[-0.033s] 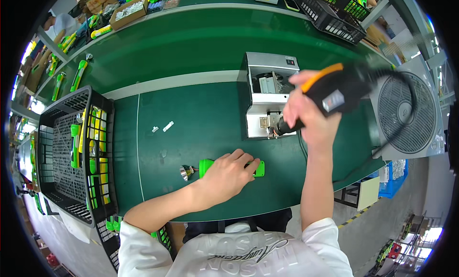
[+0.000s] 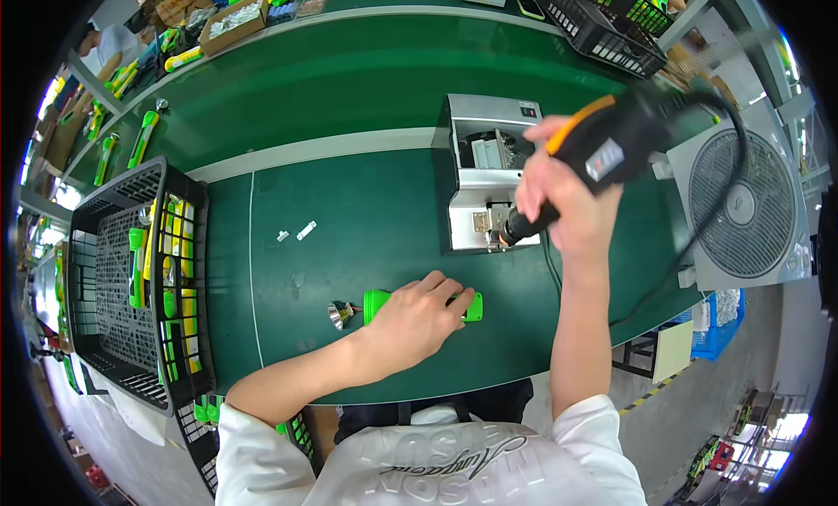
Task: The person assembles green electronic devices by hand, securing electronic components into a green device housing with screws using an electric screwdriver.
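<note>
My right hand (image 2: 567, 196) is wrapped round a black and orange electric screwdriver (image 2: 602, 152). Its tip points down-left into the front outlet of a grey and black screw feeder (image 2: 493, 185); whether a screw sits on the bit is too small to tell. On the near part of the table my left hand (image 2: 415, 318) is closed over a green flashlight body (image 2: 474, 308), pressing it to the surface and hiding its middle. A shiny reflector with bulb (image 2: 339, 315) lies off the body's left end, joined by what looks like a thin lead.
Two small white parts (image 2: 305, 231) lie on the green table (image 2: 349, 192). At the left stands a black crate (image 2: 161, 283) of yellow and green flashlights. A box fan (image 2: 742, 205) stands at the right, the screwdriver's cord passing before it. Flashlights (image 2: 144, 137) lie beyond the table's far edge.
The screwdriver has shifted slightly, its body a little left and its tip a little right at the feeder outlet. Its cord has swung. My left hand and the flashlight body have stayed put.
</note>
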`<state>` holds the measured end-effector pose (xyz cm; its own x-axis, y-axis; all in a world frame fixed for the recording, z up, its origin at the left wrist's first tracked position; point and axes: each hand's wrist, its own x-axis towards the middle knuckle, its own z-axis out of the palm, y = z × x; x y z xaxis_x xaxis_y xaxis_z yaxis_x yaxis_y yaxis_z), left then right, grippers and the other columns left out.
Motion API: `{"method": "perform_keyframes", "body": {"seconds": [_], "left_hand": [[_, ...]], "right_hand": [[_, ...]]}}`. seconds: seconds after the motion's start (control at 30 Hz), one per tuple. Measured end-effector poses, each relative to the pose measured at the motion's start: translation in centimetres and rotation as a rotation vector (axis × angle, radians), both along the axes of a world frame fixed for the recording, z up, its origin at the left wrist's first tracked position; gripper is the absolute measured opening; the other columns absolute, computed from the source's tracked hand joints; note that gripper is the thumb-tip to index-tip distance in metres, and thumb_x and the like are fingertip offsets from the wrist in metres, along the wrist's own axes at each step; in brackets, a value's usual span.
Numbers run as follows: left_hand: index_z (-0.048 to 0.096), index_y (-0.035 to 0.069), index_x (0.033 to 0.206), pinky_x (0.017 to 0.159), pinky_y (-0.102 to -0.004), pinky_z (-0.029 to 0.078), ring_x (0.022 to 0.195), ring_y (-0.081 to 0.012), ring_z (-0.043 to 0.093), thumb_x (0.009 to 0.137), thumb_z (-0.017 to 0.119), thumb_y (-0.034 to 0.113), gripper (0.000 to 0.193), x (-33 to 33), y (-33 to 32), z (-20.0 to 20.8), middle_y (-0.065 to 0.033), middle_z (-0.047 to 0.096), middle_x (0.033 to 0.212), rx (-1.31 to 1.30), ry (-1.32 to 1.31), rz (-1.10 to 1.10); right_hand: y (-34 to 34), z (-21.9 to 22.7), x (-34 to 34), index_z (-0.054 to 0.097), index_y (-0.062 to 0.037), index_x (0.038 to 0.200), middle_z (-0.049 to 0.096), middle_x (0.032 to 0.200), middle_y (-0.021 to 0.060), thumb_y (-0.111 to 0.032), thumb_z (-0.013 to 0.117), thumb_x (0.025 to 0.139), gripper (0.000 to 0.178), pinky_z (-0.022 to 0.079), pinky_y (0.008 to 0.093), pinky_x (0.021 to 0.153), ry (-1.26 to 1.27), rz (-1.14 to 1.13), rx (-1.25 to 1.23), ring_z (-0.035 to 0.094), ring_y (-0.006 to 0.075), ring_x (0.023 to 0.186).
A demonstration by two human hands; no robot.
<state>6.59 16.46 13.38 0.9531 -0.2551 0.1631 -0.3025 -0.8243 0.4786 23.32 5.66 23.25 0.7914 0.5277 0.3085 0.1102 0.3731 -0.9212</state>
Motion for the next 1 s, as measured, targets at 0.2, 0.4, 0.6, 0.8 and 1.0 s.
{"method": "perform_keyframes", "body": {"seconds": [0.2, 0.4, 0.6, 0.8, 1.0], "left_hand": [[0.059, -0.001, 0.113, 0.08, -0.0371, 0.053, 0.097, -0.0268, 0.059, 0.078, 0.071, 0.015, 0.04, 1.3, -0.9, -1.0, -0.0111, 0.061, 0.105, -0.072, -0.099, 0.043], [0.061, 0.0, 0.11, 0.08, -0.037, 0.053, 0.096, -0.0265, 0.061, 0.078, 0.072, 0.016, 0.038, 1.8, -0.9, -1.1, -0.0099, 0.063, 0.104, -0.128, -0.078, 0.07], [0.062, 0.0, 0.11, 0.08, -0.0373, 0.053, 0.096, -0.0269, 0.061, 0.078, 0.072, 0.017, 0.037, 2.1, -0.7, -0.8, -0.0099, 0.064, 0.103, -0.141, -0.029, 0.061], [0.062, 0.0, 0.11, 0.079, -0.0372, 0.053, 0.096, -0.0263, 0.061, 0.078, 0.072, 0.017, 0.038, 2.1, -0.7, -0.6, -0.0093, 0.064, 0.103, -0.139, -0.023, 0.071], [0.062, 0.001, 0.11, 0.077, -0.0367, 0.054, 0.096, -0.0251, 0.061, 0.078, 0.072, 0.018, 0.038, 2.1, -0.8, -0.7, -0.0081, 0.064, 0.103, -0.128, -0.036, 0.086]], "right_hand": [[-1.2, -0.7, 0.7, 0.05, 0.0056, 0.107, 0.044, 0.057, 0.0039, -0.011, 0.057, 0.082, 0.031, 0.039, 0.0288, 0.045, 0.01, 0.061, -0.006, 0.043, 0.0127, 0.043], [-3.6, -2.6, -1.2, 0.049, 0.0061, 0.108, 0.05, 0.058, 0.0047, -0.009, 0.063, 0.084, 0.032, 0.042, 0.0284, 0.043, 0.025, 0.142, 0.183, 0.048, 0.0134, 0.043], [-4.5, -4.5, -1.9, 0.046, 0.0006, 0.104, 0.05, 0.058, 0.0062, -0.013, 0.068, 0.083, 0.033, 0.041, 0.0277, 0.042, 0.009, 0.083, 0.179, 0.047, 0.0141, 0.044], [-4.6, -5.2, -1.9, 0.046, 0.0002, 0.104, 0.051, 0.059, 0.0066, -0.013, 0.068, 0.083, 0.032, 0.041, 0.0273, 0.043, 0.001, 0.084, 0.171, 0.048, 0.0141, 0.045], [-4.7, -6.1, -1.9, 0.046, 0.0007, 0.105, 0.051, 0.059, 0.0069, -0.013, 0.067, 0.084, 0.032, 0.042, 0.0267, 0.044, -0.034, 0.087, 0.157, 0.049, 0.0142, 0.046]]}}
